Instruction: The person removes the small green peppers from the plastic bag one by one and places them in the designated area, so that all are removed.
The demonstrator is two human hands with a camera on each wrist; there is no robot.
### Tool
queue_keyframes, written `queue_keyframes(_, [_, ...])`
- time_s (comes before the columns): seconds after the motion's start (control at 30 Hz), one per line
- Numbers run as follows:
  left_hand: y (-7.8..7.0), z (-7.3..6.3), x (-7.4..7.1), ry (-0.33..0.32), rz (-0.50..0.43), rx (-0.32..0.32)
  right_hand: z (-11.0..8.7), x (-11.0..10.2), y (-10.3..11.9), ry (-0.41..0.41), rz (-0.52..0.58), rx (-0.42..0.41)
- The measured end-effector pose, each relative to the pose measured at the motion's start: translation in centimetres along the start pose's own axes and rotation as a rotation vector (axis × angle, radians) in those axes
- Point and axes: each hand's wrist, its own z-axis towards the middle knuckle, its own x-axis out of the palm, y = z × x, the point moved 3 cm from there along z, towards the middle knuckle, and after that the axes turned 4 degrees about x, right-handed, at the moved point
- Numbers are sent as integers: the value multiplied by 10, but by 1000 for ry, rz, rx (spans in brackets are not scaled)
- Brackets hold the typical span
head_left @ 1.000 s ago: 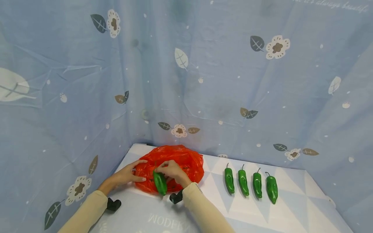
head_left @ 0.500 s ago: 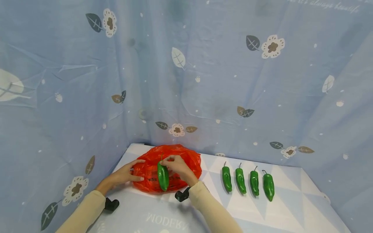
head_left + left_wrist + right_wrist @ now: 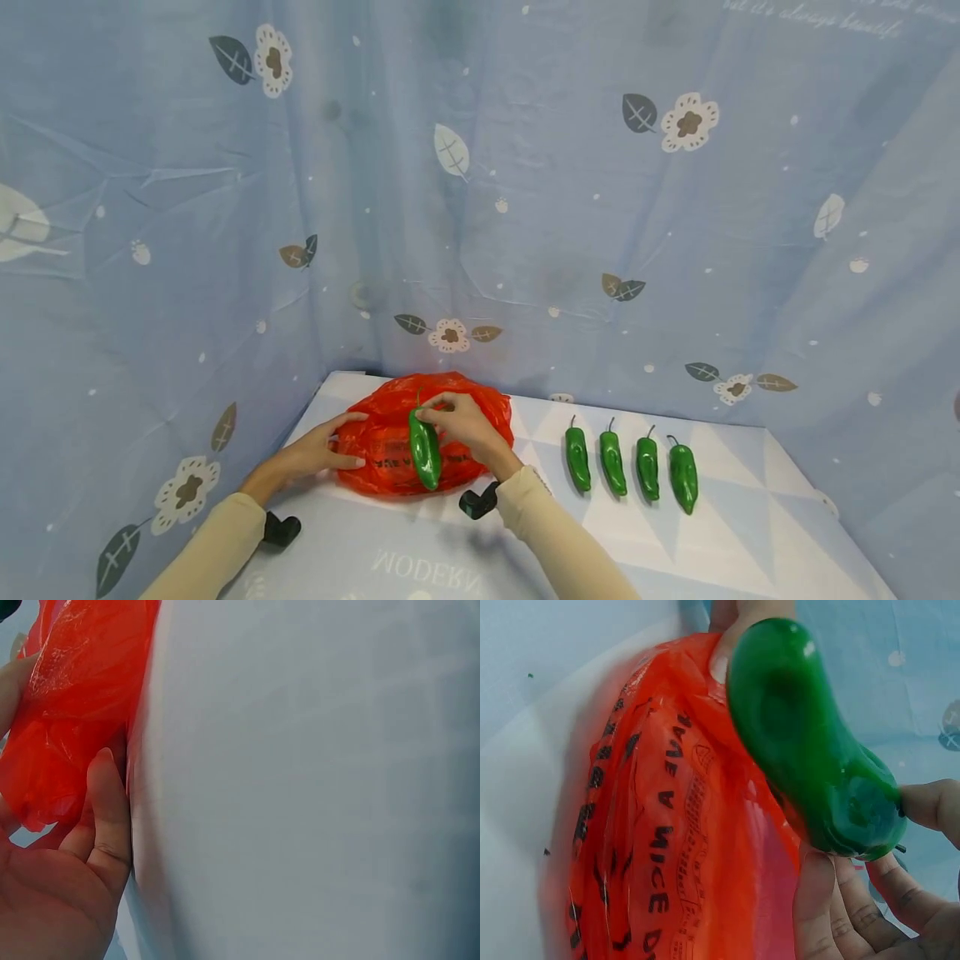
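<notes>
A green pepper [image 3: 425,450] hangs stem-up in front of the red plastic bag [image 3: 372,465]. My right hand [image 3: 467,423] pinches it near the stem end. In the right wrist view the thumb and fingertips meet that end of the pepper [image 3: 787,720], and the bag's printed side [image 3: 656,832] lies just beside it. My left hand [image 3: 318,450] holds the bag's left side, thumb toward the front and fingers farther back. Red film [image 3: 82,697] lies between thumb and fingers in the left wrist view. The bag's contents are mostly hidden.
Several green peppers [image 3: 611,462] lie in a row on the patterned table covering [image 3: 720,533], right of the bag. A blue floral curtain [image 3: 525,250] rises behind and at the left. Black camera mounts [image 3: 478,501] sit at both wrists.
My right hand has lifted the pepper up out of the bag's opening and slightly right, so the bag's lettering shows. The left hand stays at the bag. The head view has shifted slightly.
</notes>
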Motion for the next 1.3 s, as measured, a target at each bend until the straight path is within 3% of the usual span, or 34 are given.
queue_keyframes(0.8, [2, -1, 0, 4, 4, 27, -19, -29, 0, -67, 32, 0])
queue_keyframes(1.3, [-2, -2, 0, 3, 8, 14, -33, -55, -2, -92, -43, -24])
